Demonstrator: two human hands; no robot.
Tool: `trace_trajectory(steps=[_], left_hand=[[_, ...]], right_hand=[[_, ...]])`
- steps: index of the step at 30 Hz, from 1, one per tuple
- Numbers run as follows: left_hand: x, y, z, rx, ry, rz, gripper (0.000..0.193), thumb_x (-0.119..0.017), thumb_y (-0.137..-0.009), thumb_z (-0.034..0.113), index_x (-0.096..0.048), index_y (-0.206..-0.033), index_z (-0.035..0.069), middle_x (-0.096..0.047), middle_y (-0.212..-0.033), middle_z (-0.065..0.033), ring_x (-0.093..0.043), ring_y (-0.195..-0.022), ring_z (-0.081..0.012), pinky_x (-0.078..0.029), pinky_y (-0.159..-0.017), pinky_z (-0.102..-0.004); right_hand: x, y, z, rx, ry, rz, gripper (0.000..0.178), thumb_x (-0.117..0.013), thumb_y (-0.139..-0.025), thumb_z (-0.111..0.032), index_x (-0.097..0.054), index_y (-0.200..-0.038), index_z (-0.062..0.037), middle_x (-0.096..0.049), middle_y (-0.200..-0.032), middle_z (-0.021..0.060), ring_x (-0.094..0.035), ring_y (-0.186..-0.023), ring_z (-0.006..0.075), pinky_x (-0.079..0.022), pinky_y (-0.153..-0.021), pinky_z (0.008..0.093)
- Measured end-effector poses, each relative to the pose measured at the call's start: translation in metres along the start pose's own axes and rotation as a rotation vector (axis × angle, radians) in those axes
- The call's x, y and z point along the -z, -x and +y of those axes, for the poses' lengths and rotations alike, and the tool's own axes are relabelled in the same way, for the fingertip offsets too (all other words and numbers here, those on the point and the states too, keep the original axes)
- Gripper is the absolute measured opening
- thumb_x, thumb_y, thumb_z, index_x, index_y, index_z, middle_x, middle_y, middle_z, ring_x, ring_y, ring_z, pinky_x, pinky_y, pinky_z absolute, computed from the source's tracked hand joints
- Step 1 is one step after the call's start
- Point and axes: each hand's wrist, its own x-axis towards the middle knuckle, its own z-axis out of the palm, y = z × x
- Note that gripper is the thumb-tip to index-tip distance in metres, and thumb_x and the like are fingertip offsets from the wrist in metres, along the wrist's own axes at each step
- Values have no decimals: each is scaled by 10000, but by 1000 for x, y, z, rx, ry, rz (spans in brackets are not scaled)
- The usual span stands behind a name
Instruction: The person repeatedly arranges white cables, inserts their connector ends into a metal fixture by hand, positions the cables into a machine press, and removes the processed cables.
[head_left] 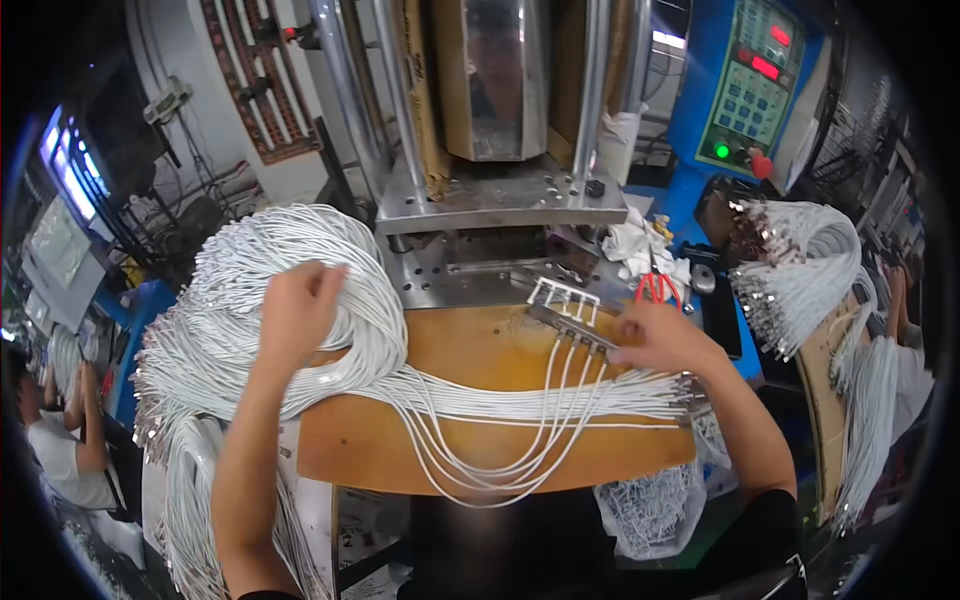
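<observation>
My left hand (298,318) is over a large coil of white cables (372,300), its fingers curled in; what they hold, if anything, is hidden. At the right, my right hand (665,338) closes its thumb and fingers round the right end of a small metal mould bar (572,328). A white plastic moulded frame (565,297) stands along the bar's far side. Several white cables (555,385) run out from its near side and loop down over the board's front edge. Behind them, a straight bundle of cables (500,393) lies across the brown board (350,455).
A press with a steel plate (500,207) stands ahead. Red-handled pliers (657,288) and crumpled white cloth (640,250) lie beyond my right hand. A blue control box (745,90) rises at right, near more cable bundles (805,265). Below hangs a clear bag (655,505). People work at both sides.
</observation>
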Motion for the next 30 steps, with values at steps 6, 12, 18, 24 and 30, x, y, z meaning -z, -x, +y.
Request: trace_trajectory(steps=[6,12,18,24,30], left_hand=[[-125,43,115,-535,584,-229,343,-728,-832,249,-671,-1085,26,-662,-1062,-159,-607,-1024,-327,-483,-911,-405],[-164,67,139,-572,487,-361,234,-671,-867,253,-655,-930,28,-629,-915,-144,-592,-911,-329,-490,-810,-435],[-176,0,108,-675,311,-232,243,-628,-885,288,-646,-863,47,-622,-811,-123,-618,-761,-323,-506,-696,-436],[-174,-55,92,-599,238,-365,214,-645,-839,224,-660,-822,11,-673,-824,-180,-655,-817,-358,-537,-685,-452],[-168,-62,91,-577,227,-275,199,-651,-828,209,-661,-876,16,-675,-920,-202,-655,-863,-363,-536,-727,-450]], right_hand=[[-13,6,1,-71,-41,43,231,-615,-885,-190,-649,-988,14,-658,-885,187,-645,-819,324,-495,-731,407],[1,-68,11,-115,-228,124,259,-602,-908,-184,-628,-1069,18,-653,-997,195,-621,-944,299,-479,-853,393],[-46,-180,59,-52,-326,325,349,-590,-941,-232,-580,-1225,-27,-614,-1160,142,-564,-1112,290,-434,-1008,369],[-97,-252,174,346,-865,468,387,-522,-976,-300,-551,-1285,-68,-601,-1210,138,-561,-1132,289,-440,-1015,387],[-77,-238,157,247,-104,468,388,-437,-990,-317,-552,-1276,-81,-596,-1228,172,-575,-1121,350,-439,-1014,415]])
